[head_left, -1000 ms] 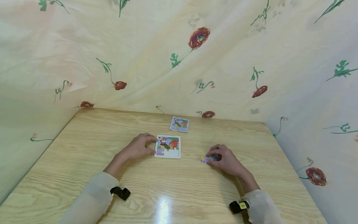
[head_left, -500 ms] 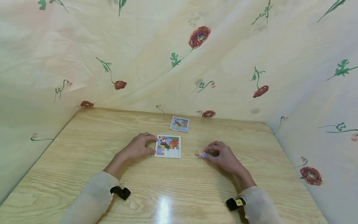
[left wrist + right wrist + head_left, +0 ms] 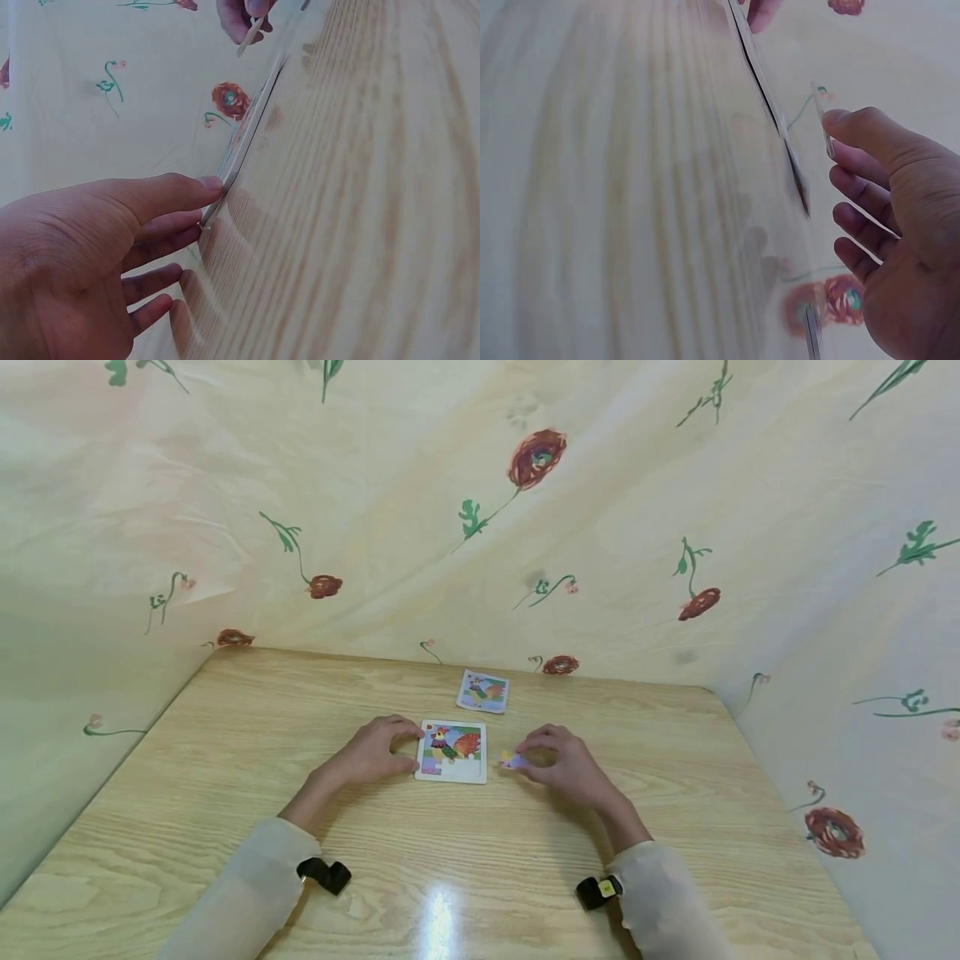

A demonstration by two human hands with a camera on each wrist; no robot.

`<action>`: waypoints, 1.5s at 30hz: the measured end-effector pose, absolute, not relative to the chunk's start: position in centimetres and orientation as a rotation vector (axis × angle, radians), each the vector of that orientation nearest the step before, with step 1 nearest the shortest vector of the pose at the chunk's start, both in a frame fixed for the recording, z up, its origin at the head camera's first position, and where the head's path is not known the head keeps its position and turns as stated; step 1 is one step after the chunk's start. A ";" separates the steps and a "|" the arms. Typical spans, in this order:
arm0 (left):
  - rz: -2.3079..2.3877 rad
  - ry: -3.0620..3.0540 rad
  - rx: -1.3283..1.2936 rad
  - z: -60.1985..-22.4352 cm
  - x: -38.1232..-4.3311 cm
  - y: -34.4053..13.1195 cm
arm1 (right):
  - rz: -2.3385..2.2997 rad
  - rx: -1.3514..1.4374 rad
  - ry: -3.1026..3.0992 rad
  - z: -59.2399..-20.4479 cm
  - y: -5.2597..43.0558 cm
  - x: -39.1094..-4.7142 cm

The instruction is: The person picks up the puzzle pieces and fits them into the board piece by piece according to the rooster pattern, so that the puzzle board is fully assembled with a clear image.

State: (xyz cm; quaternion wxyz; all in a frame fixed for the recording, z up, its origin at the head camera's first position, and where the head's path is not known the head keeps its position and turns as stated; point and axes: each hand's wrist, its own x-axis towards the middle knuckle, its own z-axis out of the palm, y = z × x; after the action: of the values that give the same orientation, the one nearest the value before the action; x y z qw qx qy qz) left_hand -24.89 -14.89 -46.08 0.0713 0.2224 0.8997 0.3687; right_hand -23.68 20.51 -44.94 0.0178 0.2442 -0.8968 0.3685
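Observation:
A square jigsaw puzzle board (image 3: 451, 752) with a white frame and a rooster picture lies flat on the table. Its lower right part shows bare white. My left hand (image 3: 372, 750) holds the board by its left side, thumb at the near corner and a finger toward the far one; the left wrist view shows the thumb (image 3: 199, 186) against the frame's edge. Just right of the board, my right hand (image 3: 564, 766) pinches a small purple and yellow puzzle piece (image 3: 510, 762). Seen edge-on in the right wrist view, that thin piece (image 3: 823, 124) is raised off the table.
Behind the board lies a card (image 3: 482, 692) with the same rooster picture. The wood-grain table (image 3: 465, 843) meets a flower-printed cloth (image 3: 390, 527) at its back and sides. Black straps with small cameras (image 3: 324, 875) sit on both wrists.
My right hand has moved left and away from me, carrying the puzzle piece close to the board's right edge. The left hand and the board have stayed in place.

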 end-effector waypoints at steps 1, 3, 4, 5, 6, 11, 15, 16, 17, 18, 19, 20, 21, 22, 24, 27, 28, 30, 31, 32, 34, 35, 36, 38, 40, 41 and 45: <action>1.108 2.707 0.674 -46.1 -24.9 -14.9 | 1.153 0.762 -2.784 -44.9 20.2 -23.7; 1.114 2.706 0.674 -46.1 -24.9 -14.9 | 1.157 0.762 -2.786 -44.9 19.5 -23.8; 1.114 2.707 0.678 -46.1 -24.9 -14.9 | 1.161 0.765 -2.788 -44.9 19.2 -23.9; 1.110 2.711 0.681 -46.1 -24.9 -14.9 | 1.162 0.767 -2.792 -44.9 18.9 -23.9; 1.111 2.711 0.678 -46.1 -24.9 -14.9 | 1.164 0.767 -2.797 -44.9 18.5 -23.9; 1.098 2.717 0.666 -46.1 -24.9 -14.9 | 1.217 0.770 -2.824 -44.9 17.0 -24.0; 1.105 2.710 0.653 -46.1 -24.8 -14.9 | 1.226 0.786 -2.838 -45.1 15.8 -24.1; 1.104 2.711 0.656 -46.1 -24.7 -14.8 | 1.232 0.791 -2.840 -45.2 15.6 -24.2; 1.103 2.712 0.657 -46.1 -24.7 -14.8 | 1.238 0.793 -2.845 -45.2 15.3 -24.2; 1.102 2.713 0.658 -46.0 -24.7 -14.8 | 1.247 0.793 -2.850 -45.3 15.0 -24.2; 1.101 2.713 0.658 -46.0 -24.7 -14.8 | 1.253 0.792 -2.856 -45.3 14.8 -24.2; 1.102 2.713 0.656 -46.0 -24.7 -14.8 | 1.260 0.787 -2.860 -45.3 14.5 -24.2; 1.102 2.712 0.654 -46.0 -24.6 -14.8 | 1.268 0.784 -2.862 -45.3 14.3 -24.1; 1.102 2.711 0.653 -46.0 -24.6 -14.8 | 1.267 0.782 -2.866 -45.3 14.1 -24.1; 1.101 2.710 0.653 -46.0 -24.6 -14.8 | 1.256 0.784 -2.870 -45.3 13.7 -24.0; 1.099 2.710 0.654 -45.9 -24.6 -14.9 | 1.223 0.798 -2.866 -45.4 13.2 -24.0; 1.097 2.711 0.655 -45.9 -24.6 -14.9 | 1.210 0.807 -2.865 -45.4 13.1 -24.1; 1.096 2.711 0.658 -45.9 -24.6 -14.9 | 1.188 0.821 -2.862 -45.6 12.9 -24.1; 1.096 2.713 0.658 -45.9 -24.6 -14.8 | 1.177 0.830 -2.859 -45.6 12.8 -24.2; 1.097 2.712 0.658 -45.9 -24.6 -14.8 | 1.171 0.837 -2.858 -45.6 12.7 -24.3; 1.100 2.713 0.657 -45.8 -24.6 -14.8 | 1.155 0.851 -2.855 -45.7 12.6 -24.4; 1.101 2.713 0.657 -45.8 -24.6 -14.8 | 1.149 0.853 -2.856 -45.8 12.6 -24.4; 1.102 2.714 0.656 -45.8 -24.6 -14.8 | 1.146 0.853 -2.859 -45.8 12.6 -24.5; 1.104 2.714 0.650 -45.8 -24.6 -14.8 | 1.138 0.850 -2.866 -45.9 12.5 -24.6; 1.104 2.715 0.645 -45.8 -24.6 -14.7 | 1.130 0.844 -2.875 -46.0 12.5 -24.7; 1.104 2.715 0.642 -45.8 -24.6 -14.7 | 1.126 0.841 -2.880 -46.1 12.5 -24.7; 1.110 2.711 0.629 -45.7 -24.6 -14.7 | 1.093 0.843 -2.892 -46.3 12.4 -24.9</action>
State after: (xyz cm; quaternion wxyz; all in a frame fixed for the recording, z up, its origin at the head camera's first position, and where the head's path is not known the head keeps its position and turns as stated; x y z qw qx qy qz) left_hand -24.58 -14.70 -45.75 0.0726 0.2092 0.9025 0.3695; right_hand -24.93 12.45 -46.33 -0.0316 0.2630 -0.9020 0.3410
